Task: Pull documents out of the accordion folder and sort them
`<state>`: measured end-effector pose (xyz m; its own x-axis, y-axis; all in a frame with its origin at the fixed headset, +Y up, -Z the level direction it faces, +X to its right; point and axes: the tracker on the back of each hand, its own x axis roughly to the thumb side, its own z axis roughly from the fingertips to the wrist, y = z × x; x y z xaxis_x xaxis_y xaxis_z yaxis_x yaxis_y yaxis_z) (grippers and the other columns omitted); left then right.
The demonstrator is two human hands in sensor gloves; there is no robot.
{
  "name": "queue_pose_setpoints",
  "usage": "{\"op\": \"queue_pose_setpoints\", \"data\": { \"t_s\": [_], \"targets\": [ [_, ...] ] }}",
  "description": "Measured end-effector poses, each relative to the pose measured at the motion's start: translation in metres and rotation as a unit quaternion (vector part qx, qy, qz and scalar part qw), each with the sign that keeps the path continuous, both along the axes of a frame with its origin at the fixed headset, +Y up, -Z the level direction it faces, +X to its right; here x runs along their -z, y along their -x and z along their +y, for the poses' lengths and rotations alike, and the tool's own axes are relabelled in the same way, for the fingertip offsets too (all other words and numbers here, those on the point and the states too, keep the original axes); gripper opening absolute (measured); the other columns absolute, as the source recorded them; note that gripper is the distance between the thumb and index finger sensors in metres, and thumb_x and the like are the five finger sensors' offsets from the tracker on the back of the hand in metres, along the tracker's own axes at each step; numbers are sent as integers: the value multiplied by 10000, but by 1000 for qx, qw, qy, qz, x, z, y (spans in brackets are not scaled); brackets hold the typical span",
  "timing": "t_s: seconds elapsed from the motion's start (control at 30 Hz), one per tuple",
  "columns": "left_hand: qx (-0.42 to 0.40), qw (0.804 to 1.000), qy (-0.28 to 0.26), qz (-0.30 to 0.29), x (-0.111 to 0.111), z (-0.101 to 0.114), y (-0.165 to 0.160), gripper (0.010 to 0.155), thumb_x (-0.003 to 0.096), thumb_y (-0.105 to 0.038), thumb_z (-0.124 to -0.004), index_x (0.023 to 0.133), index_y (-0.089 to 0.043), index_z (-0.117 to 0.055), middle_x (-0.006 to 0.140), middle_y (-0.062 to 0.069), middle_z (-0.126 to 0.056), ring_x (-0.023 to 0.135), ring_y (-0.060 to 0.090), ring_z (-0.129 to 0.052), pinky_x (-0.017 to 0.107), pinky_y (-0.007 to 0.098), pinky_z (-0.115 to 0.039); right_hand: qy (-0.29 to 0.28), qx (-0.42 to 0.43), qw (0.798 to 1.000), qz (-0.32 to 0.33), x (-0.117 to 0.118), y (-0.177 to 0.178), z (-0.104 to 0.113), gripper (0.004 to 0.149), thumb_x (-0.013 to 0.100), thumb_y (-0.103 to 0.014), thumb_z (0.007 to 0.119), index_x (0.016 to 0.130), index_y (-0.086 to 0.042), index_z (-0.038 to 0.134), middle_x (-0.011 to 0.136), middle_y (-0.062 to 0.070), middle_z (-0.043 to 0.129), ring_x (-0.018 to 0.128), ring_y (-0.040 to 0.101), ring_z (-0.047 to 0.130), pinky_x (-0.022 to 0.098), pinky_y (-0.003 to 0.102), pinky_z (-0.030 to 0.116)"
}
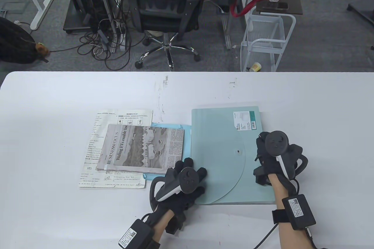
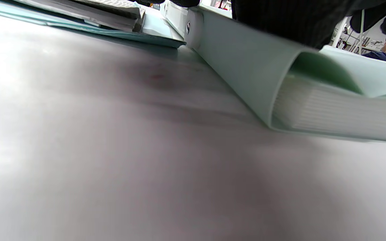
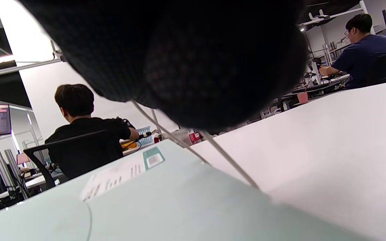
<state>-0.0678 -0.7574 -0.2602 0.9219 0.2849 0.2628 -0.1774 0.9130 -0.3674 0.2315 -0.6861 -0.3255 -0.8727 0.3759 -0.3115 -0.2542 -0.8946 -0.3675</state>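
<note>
A pale green accordion folder (image 1: 225,152) lies flat on the white table (image 1: 58,208), flap closed over a small round button (image 1: 239,152). My left hand (image 1: 194,173) rests with spread fingers on the folder's near left corner; the left wrist view shows that corner and its white pleats (image 2: 330,113). My right hand (image 1: 270,155) sits curled at the folder's right edge. In the right wrist view, two taut thin white cords (image 3: 226,157) run from under the glove (image 3: 179,57) to the folder's edge (image 3: 179,201). A folded newspaper (image 1: 143,149) lies left of the folder.
The newspaper lies on a blue sheet (image 1: 175,128) and a white printed sheet (image 1: 117,120). Beyond the far table edge stand an office chair (image 1: 166,12) and a white wire cart (image 1: 266,41). People sit at desks in the background (image 3: 82,134).
</note>
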Motion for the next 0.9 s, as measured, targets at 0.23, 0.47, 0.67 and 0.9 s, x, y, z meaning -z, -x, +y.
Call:
{"op": "queue_pose_setpoints", "data": {
  "t_s": [0.23, 0.47, 0.67, 0.9],
  "targets": [
    [16, 1000, -7, -4, -1, -1, -3, 635, 481, -545, -728, 1071, -478, -502, 1196, 48, -217, 1103, 341, -341, 775, 596, -312, 11, -9, 999, 50, 0, 13, 4, 364, 377, -369, 913, 706, -221, 964, 528, 63, 1004, 107, 220, 1000, -15, 303, 827],
    [7, 1000, 6, -14, -1, -3, -3, 647, 483, -546, -708, 1076, -476, -460, 1182, 60, -166, 1084, 330, -406, 777, 581, -344, 40, -59, 993, 95, 4, 38, -6, 362, 375, -356, 912, 702, -211, 968, 537, 73, 996, 137, 219, 1004, 6, 306, 835],
    [6, 1000, 6, -20, 0, -3, -3, 647, 482, -542, -703, 1077, -476, -460, 1181, 61, -162, 1088, 316, -430, 783, 584, -350, 63, -144, 980, 124, 6, 69, -21, 361, 367, -371, 921, 685, -209, 979, 526, 63, 996, 154, 213, 1010, 19, 302, 842],
    [15, 1000, 2, -25, -1, -3, -6, 637, 486, -533, -700, 1077, -472, -468, 1178, 73, -157, 1090, 310, -439, 788, 583, -349, 107, -249, 952, 145, 14, 101, -39, 360, 371, -367, 925, 687, -203, 977, 530, 59, 989, 174, 203, 1011, 44, 301, 850]
  ]
}}
